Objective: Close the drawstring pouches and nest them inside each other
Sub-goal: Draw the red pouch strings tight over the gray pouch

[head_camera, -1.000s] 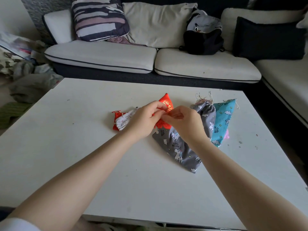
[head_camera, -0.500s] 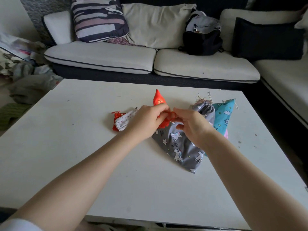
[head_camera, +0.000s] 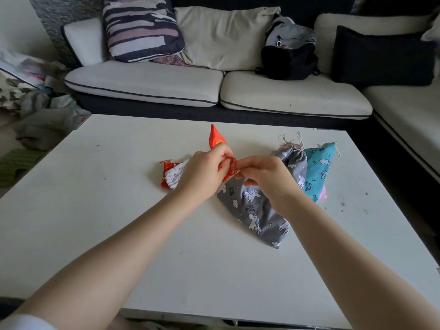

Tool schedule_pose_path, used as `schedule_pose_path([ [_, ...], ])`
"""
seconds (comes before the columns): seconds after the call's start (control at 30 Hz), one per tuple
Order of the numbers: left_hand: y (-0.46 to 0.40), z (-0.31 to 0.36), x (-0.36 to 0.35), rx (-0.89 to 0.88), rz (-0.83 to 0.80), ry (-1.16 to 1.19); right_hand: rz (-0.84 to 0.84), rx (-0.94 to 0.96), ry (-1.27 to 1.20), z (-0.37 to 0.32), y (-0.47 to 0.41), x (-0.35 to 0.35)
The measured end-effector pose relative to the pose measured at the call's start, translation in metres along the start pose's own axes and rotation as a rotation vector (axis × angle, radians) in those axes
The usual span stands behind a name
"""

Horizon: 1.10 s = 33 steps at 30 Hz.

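Left to right on the table (head_camera: 119,234): small red-and-white pouch (head_camera: 172,175) lies flat at approx 9 o'clock of the left hand (head_camera: 205,172), just beside it. Left hand's fingers clamped on the red pouch (head_camera: 215,139) at its neck; pouch body sticks up toward 12 o'clock, long axis near upright, tilted a bit left. Red drawstring (head_camera: 232,163) loops out at 3 o'clock from the neck, straight into the right hand (head_camera: 264,175), whose fingers pinch it. Probably the closing pull runs along 3 o'clock, right hand drawing away, left anchoring. Grey unicorn pouch (head_camera: 257,210) lies under the right hand, long axis approx 1-to-7 o'clock; blue pouch (head_camera: 319,172) touches its right side.
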<state>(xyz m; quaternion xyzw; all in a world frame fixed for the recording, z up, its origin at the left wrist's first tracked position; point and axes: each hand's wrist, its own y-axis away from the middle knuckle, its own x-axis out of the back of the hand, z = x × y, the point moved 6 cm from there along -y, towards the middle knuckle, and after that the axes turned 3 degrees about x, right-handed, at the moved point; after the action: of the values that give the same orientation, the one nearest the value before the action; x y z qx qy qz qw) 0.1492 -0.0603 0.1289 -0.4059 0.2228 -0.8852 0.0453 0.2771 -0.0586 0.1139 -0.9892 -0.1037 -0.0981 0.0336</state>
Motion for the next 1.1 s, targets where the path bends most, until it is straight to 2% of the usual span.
schedule_pose_path([
  [0.17, 0.000, -0.003, -0.002, 0.035, -0.046, 0.035, -0.017, 0.126, 0.193, -0.004, -0.002, 0.000],
  [0.33, 0.000, -0.005, -0.007, 0.102, -0.115, 0.162, 0.098, 0.571, 1.116, -0.011, -0.007, 0.002],
  [0.43, -0.001, -0.003, 0.000, 0.089, -0.008, 0.150, 0.245, 0.633, 1.453, -0.012, -0.002, 0.005],
  [0.5, -0.001, -0.003, 0.006, 0.107, 0.046, 0.190, 0.328, 0.571, 1.441, -0.017, 0.001, 0.015],
  [0.6, -0.001, -0.002, 0.006, 0.116, 0.034, 0.229, 0.316, 0.385, 1.136, -0.019, -0.003, 0.026],
  [0.67, 0.000, 0.002, 0.004, 0.094, 0.002, 0.259, 0.252, 0.253, 0.802, -0.015, -0.009, 0.027],
  [0.77, -0.001, 0.007, 0.000, 0.086, -0.050, 0.304, 0.232, 0.046, -0.034, -0.010, -0.012, 0.023],
  [0.8, -0.001, 0.008, -0.002, 0.092, -0.068, 0.317, 0.238, 0.002, -0.231, -0.010, -0.012, 0.021],
  [0.87, 0.000, 0.010, -0.001, 0.091, -0.078, 0.354, 0.232, -0.061, -0.395, -0.009, -0.014, 0.020],
  [0.93, 0.000, 0.009, 0.005, 0.085, -0.055, 0.370, 0.216, -0.071, -0.336, -0.009, -0.016, 0.024],
  [0.97, 0.000, 0.007, 0.008, 0.088, -0.034, 0.366, 0.212, -0.020, -0.172, -0.011, -0.018, 0.029],
  [1.0, -0.001, 0.004, 0.012, 0.095, -0.010, 0.357, 0.207, 0.082, 0.093, -0.017, -0.018, 0.035],
  [1.07, -0.002, 0.000, 0.018, 0.105, 0.046, 0.326, 0.161, 0.355, 0.580, -0.032, -0.015, 0.036],
  [1.1, -0.002, -0.001, 0.020, 0.111, 0.073, 0.308, 0.107, 0.449, 0.693, -0.036, -0.011, 0.033],
])
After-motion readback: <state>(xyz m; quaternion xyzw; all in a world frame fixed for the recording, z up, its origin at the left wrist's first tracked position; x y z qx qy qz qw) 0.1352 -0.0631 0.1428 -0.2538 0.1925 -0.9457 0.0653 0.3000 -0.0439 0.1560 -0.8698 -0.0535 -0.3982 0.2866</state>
